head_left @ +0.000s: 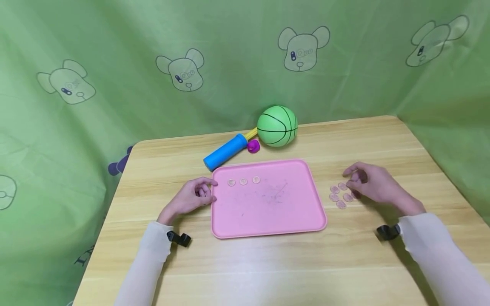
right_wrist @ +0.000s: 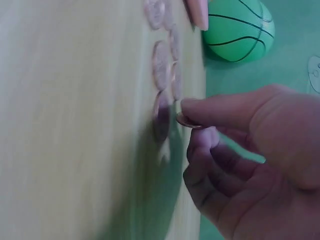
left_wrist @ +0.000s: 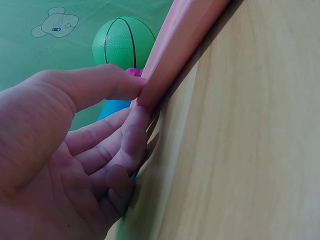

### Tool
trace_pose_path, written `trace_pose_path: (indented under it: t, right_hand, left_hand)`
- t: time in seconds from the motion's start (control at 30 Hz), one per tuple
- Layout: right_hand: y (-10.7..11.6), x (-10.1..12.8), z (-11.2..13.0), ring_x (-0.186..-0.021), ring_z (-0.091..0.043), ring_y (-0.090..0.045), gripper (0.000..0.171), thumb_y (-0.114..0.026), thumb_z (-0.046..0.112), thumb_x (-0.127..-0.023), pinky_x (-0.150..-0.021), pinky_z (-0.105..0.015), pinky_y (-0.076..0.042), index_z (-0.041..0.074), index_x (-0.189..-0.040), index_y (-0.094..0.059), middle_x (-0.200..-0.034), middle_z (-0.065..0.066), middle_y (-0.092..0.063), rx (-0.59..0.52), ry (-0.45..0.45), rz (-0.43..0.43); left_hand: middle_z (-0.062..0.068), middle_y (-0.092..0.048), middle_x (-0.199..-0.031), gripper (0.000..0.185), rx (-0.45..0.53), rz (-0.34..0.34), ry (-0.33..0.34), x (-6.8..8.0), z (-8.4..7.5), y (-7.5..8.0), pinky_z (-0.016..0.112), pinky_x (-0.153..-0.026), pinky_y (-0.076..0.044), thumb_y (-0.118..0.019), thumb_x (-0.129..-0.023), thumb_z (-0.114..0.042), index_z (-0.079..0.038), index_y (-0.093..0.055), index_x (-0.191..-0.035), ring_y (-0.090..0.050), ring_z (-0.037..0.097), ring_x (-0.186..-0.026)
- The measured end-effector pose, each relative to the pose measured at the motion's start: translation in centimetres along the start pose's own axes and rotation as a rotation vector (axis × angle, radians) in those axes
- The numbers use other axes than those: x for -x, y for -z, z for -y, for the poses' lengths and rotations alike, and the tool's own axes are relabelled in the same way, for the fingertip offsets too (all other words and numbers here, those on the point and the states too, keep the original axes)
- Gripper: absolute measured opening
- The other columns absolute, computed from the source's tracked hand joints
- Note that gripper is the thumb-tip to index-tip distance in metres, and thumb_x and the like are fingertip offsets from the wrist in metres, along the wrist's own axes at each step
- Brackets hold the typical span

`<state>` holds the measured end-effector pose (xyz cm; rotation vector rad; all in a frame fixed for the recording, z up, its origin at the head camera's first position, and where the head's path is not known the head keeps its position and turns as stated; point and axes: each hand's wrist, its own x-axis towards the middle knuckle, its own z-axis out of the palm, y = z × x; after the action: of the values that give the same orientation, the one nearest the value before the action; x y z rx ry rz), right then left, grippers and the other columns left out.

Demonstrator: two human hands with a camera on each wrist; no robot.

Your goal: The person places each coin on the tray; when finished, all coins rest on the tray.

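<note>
A pink tray [head_left: 268,212] lies mid-table with three small coins [head_left: 243,181] in a row near its far left corner. My left hand [head_left: 208,191] rests at the tray's left edge. In the left wrist view the thumb and curled fingers [left_wrist: 132,122] pinch the tray's rim [left_wrist: 172,50]. On the wood right of the tray lies a cluster of several coins [head_left: 340,196]. My right hand [head_left: 354,178] hovers just over them. In the right wrist view it pinches one coin [right_wrist: 189,121] between thumb and finger, a little above the other coins [right_wrist: 161,65].
A green ball [head_left: 277,126], a blue pump [head_left: 226,151] and a small magenta piece [head_left: 253,146] lie behind the tray. Green cloth with bear prints surrounds the wooden table [head_left: 268,263]. A black strap sits on each wrist.
</note>
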<state>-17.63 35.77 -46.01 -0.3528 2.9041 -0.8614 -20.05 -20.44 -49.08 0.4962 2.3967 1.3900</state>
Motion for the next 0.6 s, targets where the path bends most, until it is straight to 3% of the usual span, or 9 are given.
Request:
trace_pose_path:
  t: [0.17,0.4,0.6]
  right_hand:
    - [-0.5,-0.9,0.7,-0.088,-0.006,-0.066,0.028,-0.083,0.010,-0.096,-0.076,-0.018,-0.055,0.004,-0.122,-0.075,-0.101,-0.008,-0.077,-0.060,0.006,-0.049]
    - [-1.1,-2.4,3.3,-0.090,-0.014,-0.069,0.028,-0.081,0.016,-0.099,-0.073,-0.022,-0.058,0.004,-0.123,-0.074,-0.105,-0.011,-0.078,-0.155,-0.023,-0.034]
    - [-2.1,-4.0,5.6,-0.098,-0.022,-0.071,0.030,-0.080,0.023,-0.101,-0.081,-0.022,-0.057,0.007,-0.125,-0.074,-0.110,-0.012,-0.078,-0.224,-0.036,-0.009]
  left_hand:
    - [0.008,-0.068,-0.097,0.043,-0.002,-0.003,0.007,-0.1,0.1,0.0,0.020,-0.071,-0.049,-0.080,-0.095,-0.004,-0.003,-0.069,-0.136,-0.059,0.016,-0.080]
    - [0.008,-0.069,-0.097,0.044,0.003,-0.001,-0.002,-0.1,0.2,-0.1,0.020,-0.072,-0.050,-0.080,-0.095,-0.004,-0.002,-0.069,-0.137,-0.060,0.016,-0.080]
    - [0.008,-0.069,-0.097,0.044,0.007,0.002,0.001,-0.2,0.3,0.1,0.020,-0.071,-0.049,-0.080,-0.095,-0.004,-0.002,-0.069,-0.137,-0.059,0.015,-0.079]
